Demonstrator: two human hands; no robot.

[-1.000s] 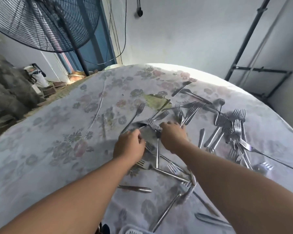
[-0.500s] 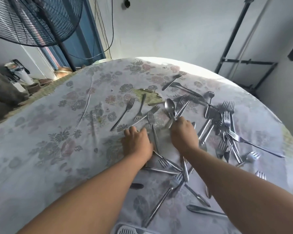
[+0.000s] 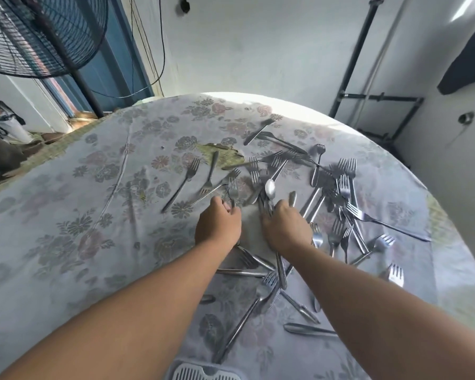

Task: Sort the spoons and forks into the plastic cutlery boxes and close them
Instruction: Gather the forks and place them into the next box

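Here, left hand (image 3: 218,224) holds one fork (image 3: 233,193); right hand (image 3: 285,226), one spoon (image 3: 270,189).

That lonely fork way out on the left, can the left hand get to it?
Probably yes. The fork lies alone on bare tablecloth, up and left of the left hand, with nothing between. But that hand already grips another fork.

Home room: floral tablecloth (image 3: 66,204), standing fan (image 3: 39,34), plastered walls.

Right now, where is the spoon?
In the head view, the spoon stands just beyond the right hand, bowl up among the forks, right of table centre.
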